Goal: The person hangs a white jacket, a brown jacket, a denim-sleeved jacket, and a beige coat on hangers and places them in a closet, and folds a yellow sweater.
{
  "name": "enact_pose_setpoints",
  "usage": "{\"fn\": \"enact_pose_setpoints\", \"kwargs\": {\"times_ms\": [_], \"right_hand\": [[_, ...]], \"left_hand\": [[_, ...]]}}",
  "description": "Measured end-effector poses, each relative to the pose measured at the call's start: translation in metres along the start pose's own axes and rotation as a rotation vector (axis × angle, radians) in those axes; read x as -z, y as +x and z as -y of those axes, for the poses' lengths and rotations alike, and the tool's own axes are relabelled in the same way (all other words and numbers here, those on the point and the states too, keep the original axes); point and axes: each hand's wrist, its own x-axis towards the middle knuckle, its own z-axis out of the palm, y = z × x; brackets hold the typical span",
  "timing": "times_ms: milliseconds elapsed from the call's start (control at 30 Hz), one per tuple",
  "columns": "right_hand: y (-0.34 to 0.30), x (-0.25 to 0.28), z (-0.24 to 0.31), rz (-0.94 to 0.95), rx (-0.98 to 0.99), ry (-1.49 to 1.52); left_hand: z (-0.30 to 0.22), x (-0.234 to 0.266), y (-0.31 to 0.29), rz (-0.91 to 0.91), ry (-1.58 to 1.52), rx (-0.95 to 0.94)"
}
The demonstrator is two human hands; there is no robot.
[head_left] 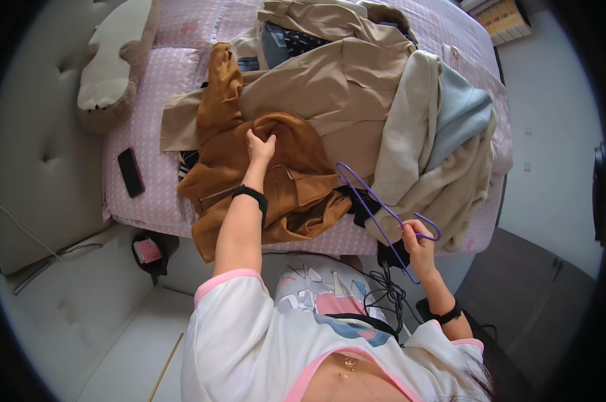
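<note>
A brown suede-like jacket (222,167) lies rumpled at the bed's near edge, one sleeve stretched toward the far side. My left hand (260,147) is closed on its fabric near the collar, the fingertips partly hidden in the folds. In my right hand (418,249) is a thin purple clothes hanger (378,199), gripped near its hook. It is tilted, its frame reaching left toward the jacket without any garment on it. Beyond the jacket a beige coat (316,84) is spread out, with a cream coat (407,114) and a light blue garment (460,114) to its right.
The garments lie on a bed with a pink patterned sheet (152,201). A dark phone (131,172) rests at the left, below a plush toy (108,60). Black cables (390,295) hang by the near edge. A padded headboard (41,134) stands left.
</note>
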Motion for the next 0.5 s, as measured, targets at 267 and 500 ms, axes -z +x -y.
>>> {"fn": "enact_pose_setpoints", "kwargs": {"times_ms": [267,500], "right_hand": [[-0.001,-0.003,-0.001,0.000,-0.073,-0.017],[0.004,-0.013,0.052,0.283,0.033,-0.140]], "left_hand": [[-0.028,0.011,-0.016,0.109,0.260,0.129],[-0.078,0.094,-0.095,0.076,0.371,-0.189]]}}
